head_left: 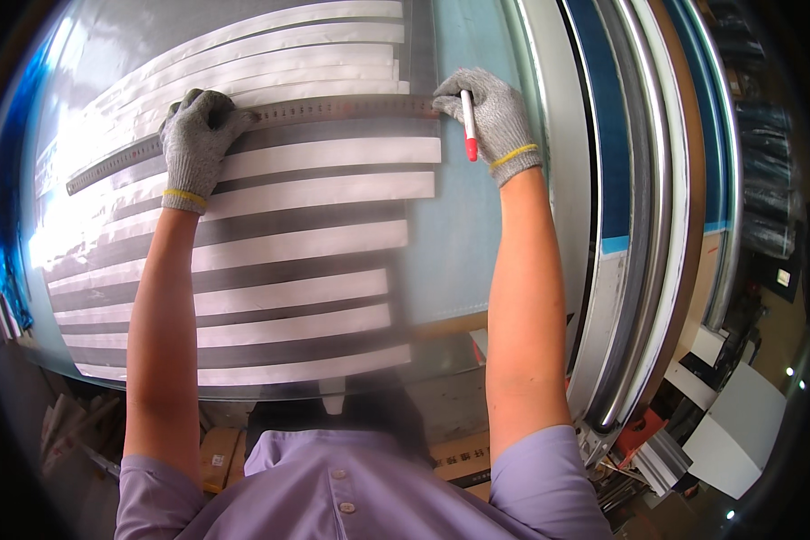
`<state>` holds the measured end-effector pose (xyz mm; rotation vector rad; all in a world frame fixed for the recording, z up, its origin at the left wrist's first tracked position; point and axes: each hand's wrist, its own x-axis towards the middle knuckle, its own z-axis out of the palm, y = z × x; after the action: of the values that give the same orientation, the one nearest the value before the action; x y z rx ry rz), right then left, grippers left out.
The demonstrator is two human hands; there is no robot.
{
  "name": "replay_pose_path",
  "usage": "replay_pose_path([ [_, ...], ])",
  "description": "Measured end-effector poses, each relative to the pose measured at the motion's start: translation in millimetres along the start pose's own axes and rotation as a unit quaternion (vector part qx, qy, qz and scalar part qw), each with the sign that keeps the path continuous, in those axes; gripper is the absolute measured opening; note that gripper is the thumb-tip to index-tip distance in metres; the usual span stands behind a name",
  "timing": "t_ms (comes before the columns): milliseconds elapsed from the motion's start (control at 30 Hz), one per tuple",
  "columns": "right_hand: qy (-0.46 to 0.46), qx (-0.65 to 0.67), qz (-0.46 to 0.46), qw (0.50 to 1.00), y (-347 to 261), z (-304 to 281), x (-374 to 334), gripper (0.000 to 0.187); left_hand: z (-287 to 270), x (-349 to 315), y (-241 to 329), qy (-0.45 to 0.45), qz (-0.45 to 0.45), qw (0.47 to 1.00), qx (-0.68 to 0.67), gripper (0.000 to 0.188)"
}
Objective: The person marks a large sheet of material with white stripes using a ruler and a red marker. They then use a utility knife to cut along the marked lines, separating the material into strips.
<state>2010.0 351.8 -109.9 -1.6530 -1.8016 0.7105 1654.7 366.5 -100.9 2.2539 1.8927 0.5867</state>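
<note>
Two gloves (507, 135): grey knit, slightly fuzzy, a yellow band at each cuff.
Left hand (198, 135): partly closed on the ruler (333, 108), fingers bent, thumb stretched to the right along it. Whether it pinches an edge or only presses down cannot be told.
Right hand (488, 112): fingers curled and closed around the marker (469, 126); fingertips at the ruler's right end.
Ruler position: flat across the sheet (306, 212), between white strips (324, 157); left end projects beyond the left hand.
Ruler material: long, thin, narrow; grey and metallic in look, with graduations.
Ruler handling: should be light, stiff along its edge, springy across its flat; liable to skid on a glossy surface. Best held by downward pressure at two well-separated points, fingertips clear of the working edge.
Marker handling: slim white barrel, red end toward the wrist; should be light and rigid, best taken by the barrel.
Sheet surface: smooth, with strong glare at left; probably flexible and easily creased.
Strips: flat, long, matt-looking, roughly parallel; right ends staggered. Dark grey bands lie between them.
Table (459, 243): blue-green, smooth top, visible right of the strips.
Rails (661, 198): long, light and metallic profiles, right of the table.
</note>
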Motion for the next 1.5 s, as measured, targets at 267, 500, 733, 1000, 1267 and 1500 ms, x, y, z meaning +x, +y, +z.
replay_pose_path([
  [267, 0.137, 0.163, -0.039, 0.976, -3.1, 3.4, -20.0, 0.032, -0.5, 0.1, -1.7, -0.023, -0.015, 0.999, 0.033, 0.037],
  [500, 0.106, 0.326, 0.025, 0.939, -36.6, 31.1, -45.7, 0.008, 0.7, -2.6, -2.4, 0.013, 0.021, 0.999, 0.026, 0.032],
  [733, 0.126, 0.285, 0.049, 0.949, -37.7, 43.0, -40.8, 0.007, 2.9, -2.5, -8.4, -0.003, 0.000, 1.000, 0.022, 0.040],
  [1000, 0.148, 0.253, 0.017, 0.956, -26.8, 52.0, -40.0, 0.009, 4.4, -3.5, -8.1, 0.020, 0.014, 1.000, 0.019, 0.038],
  [1267, 0.139, 0.264, 0.008, 0.955, -28.5, 51.3, -39.6, 0.008, 5.9, -3.2, -9.6, 0.027, 0.021, 0.999, 0.018, 0.036],
  [1500, 0.137, 0.257, 0.010, 0.957, -29.5, 50.8, -37.3, 0.009, 6.0, -2.0, -9.2, 0.016, 0.010, 0.999, 0.025, 0.036],
])
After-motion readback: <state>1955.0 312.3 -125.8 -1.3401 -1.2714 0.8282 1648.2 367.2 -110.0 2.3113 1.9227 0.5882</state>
